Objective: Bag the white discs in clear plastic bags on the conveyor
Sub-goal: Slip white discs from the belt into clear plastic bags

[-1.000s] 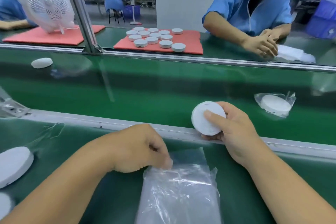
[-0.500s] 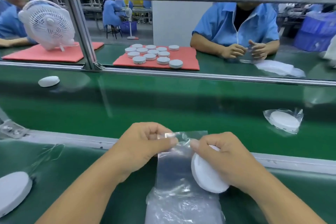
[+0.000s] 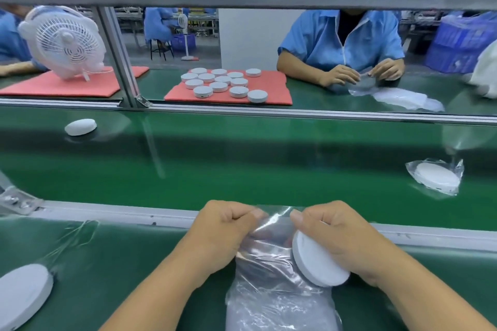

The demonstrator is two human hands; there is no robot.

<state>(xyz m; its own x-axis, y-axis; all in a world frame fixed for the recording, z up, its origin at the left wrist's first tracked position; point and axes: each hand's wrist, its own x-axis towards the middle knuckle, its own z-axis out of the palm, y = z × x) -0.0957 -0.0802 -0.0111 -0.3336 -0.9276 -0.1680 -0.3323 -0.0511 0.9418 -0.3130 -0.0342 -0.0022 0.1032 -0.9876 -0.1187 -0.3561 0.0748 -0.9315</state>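
Observation:
My left hand [image 3: 224, 228] pinches the top left edge of a clear plastic bag [image 3: 271, 244], lifted off a stack of bags [image 3: 279, 306] on the near green surface. My right hand [image 3: 336, 239] pinches the bag's top right edge with thumb and forefinger while its palm and other fingers clamp a white disc [image 3: 318, 263] on edge beside the bag. The disc is outside the bag. On the green conveyor [image 3: 242, 169], a bagged disc [image 3: 437, 176] lies to the right and a bare disc [image 3: 80, 127] lies far left.
A metal rail [image 3: 121, 213] divides my bench from the belt. A white disc [image 3: 22, 293] lies at my near left by a loose film. Across the belt, a person in blue handles a bag beside several discs on a red mat [image 3: 279, 94]. A white fan [image 3: 64, 40] stands on another mat.
My left hand lifted one bag from the stack. My right hand brought the disc down from the rail to the bag's mouth and took its other edge. The view tilted up.

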